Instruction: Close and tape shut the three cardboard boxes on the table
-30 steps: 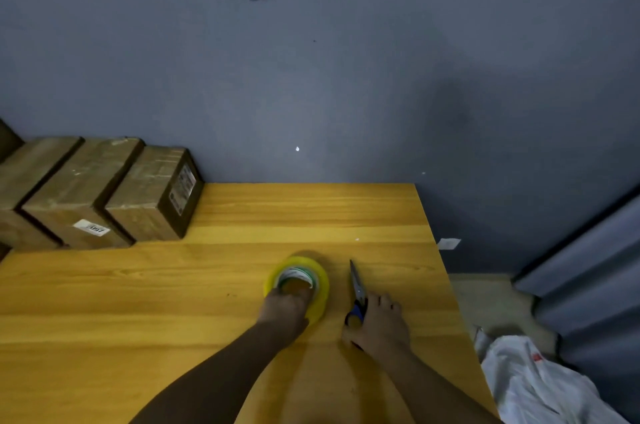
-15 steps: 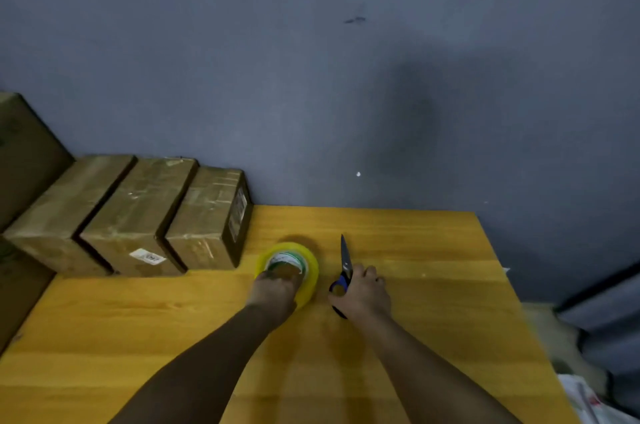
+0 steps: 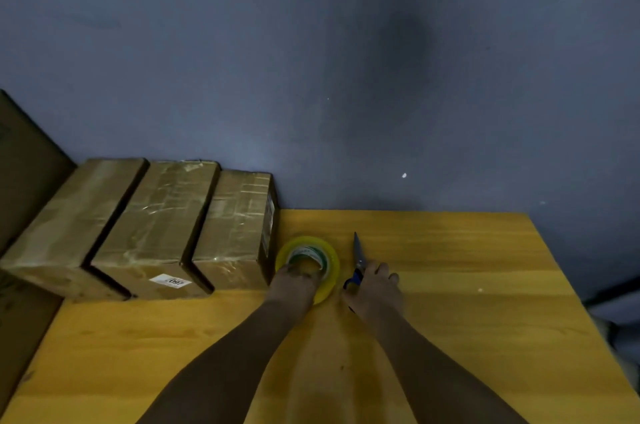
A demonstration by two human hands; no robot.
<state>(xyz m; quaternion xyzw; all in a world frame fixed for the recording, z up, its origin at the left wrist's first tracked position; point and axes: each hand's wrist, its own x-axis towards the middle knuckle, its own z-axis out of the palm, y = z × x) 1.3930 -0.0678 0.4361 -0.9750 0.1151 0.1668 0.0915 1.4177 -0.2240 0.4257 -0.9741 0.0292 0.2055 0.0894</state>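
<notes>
Yellow wooden bench (image 3: 450, 319) against a grey-blue wall (image 3: 311, 60). Nearest, two bare forearms reach forward side by side. Left hand (image 3: 294, 285) curls over the near rim of a yellow tape roll (image 3: 330, 259) lying flat; right hand (image 3: 375, 288) grips the blue handle of scissors (image 3: 358, 255), blades pointing away. Just left of the roll, three boxes (image 3: 159, 226) stand side by side at the wall, flaps closed, glossy tape across their tops.

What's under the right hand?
The right hand covers the scissors' blue handles on the table; the blades stick out toward the wall. Covered: most of the handles, so the grip cannot be told.
</notes>
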